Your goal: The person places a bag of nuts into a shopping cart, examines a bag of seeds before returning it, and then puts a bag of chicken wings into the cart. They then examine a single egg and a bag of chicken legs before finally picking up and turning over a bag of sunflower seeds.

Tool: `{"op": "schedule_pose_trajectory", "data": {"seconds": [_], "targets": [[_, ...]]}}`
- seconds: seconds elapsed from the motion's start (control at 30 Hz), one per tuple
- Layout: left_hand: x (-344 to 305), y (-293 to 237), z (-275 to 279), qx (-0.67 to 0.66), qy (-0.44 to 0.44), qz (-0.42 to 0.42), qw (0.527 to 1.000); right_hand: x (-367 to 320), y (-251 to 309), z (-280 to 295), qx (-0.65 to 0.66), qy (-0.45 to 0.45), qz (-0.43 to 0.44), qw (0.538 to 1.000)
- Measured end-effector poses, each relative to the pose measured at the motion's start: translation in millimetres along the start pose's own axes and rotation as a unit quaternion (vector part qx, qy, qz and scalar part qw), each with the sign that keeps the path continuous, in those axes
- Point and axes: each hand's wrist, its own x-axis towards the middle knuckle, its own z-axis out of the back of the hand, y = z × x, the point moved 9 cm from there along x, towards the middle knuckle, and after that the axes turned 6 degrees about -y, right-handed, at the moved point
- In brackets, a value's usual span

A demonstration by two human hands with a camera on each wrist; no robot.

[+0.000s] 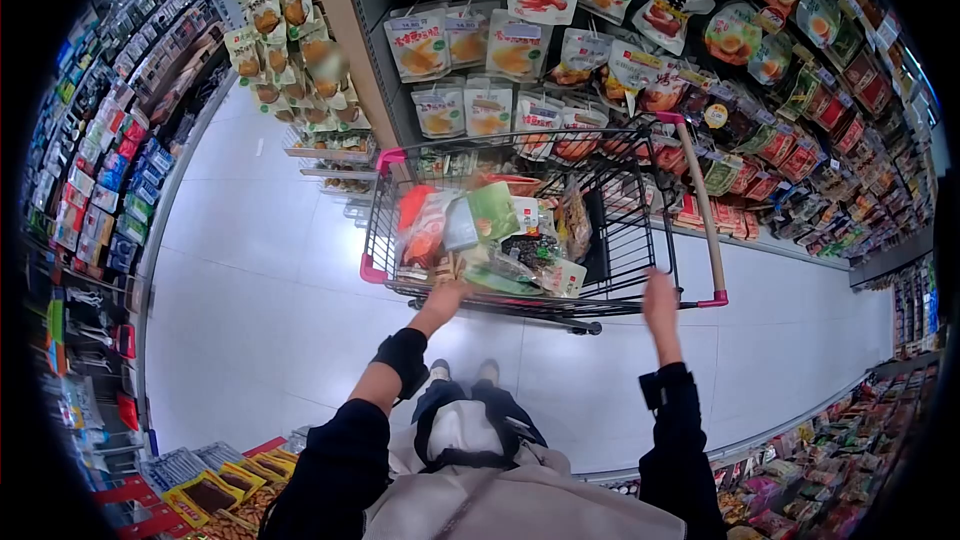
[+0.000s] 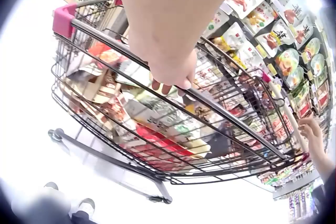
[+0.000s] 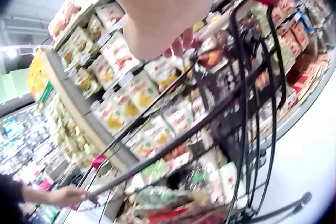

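A black wire shopping cart (image 1: 620,200) with pink corner pieces stands crosswise before me, its pale handle (image 1: 697,190) at the right. My left hand (image 1: 443,302) grips the near side rail, fingers curled over the bar (image 2: 118,50) in the left wrist view. Close to the handle end of that side, my right hand (image 1: 659,302) hovers with loosely bent fingers and nothing in them. Packaged foods fill the cart's left part: a red-and-clear bag (image 1: 425,225), a green-and-grey pack (image 1: 490,212), and a dark-filled bag (image 1: 535,250). The right hand's fingertips are partly hidden in the head view.
Shelves of hanging snack pouches (image 1: 515,45) rise just beyond the cart. A pouch rack (image 1: 290,40) hangs at the shelf end. Stocked shelves (image 1: 100,170) line the left, and more goods (image 1: 830,460) lie low at the right rear. Pale tiled floor (image 1: 250,270) runs between them.
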Motion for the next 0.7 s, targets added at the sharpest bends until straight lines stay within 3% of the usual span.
{"op": "schedule_pose_trajectory", "data": {"seconds": [0.03, 0.1, 0.17, 0.27, 0.37, 0.43, 0.47, 0.7], "targets": [[-2, 18, 1, 0.027, 0.017, -0.015, 0.999, -17, 32, -27, 0.036, 0.055, 0.065, 0.996], [-15, 44, 25, 0.067, 0.005, 0.03, 0.997, -51, 60, -68, -0.001, 0.095, 0.058, 0.994], [-25, 62, 42, 0.088, -0.014, 0.047, 0.995, -51, 81, -64, -0.065, 0.066, 0.047, 0.995], [-33, 111, 47, 0.084, 0.011, 0.083, 0.993, -52, 67, -93, -0.037, 0.09, 0.025, 0.995], [-29, 106, 56, 0.081, 0.012, 0.093, 0.992, -50, 48, -106, -0.007, 0.141, 0.032, 0.989], [-28, 112, 53, 0.079, -0.006, 0.095, 0.992, -47, 43, -103, 0.022, 0.126, 0.016, 0.992], [-27, 125, 53, 0.101, -0.007, 0.055, 0.993, -46, 52, -114, 0.024, 0.125, 0.013, 0.992], [-17, 144, 52, 0.087, -0.001, 0.066, 0.994, -45, 55, -128, 0.007, 0.121, 0.002, 0.993]]}}
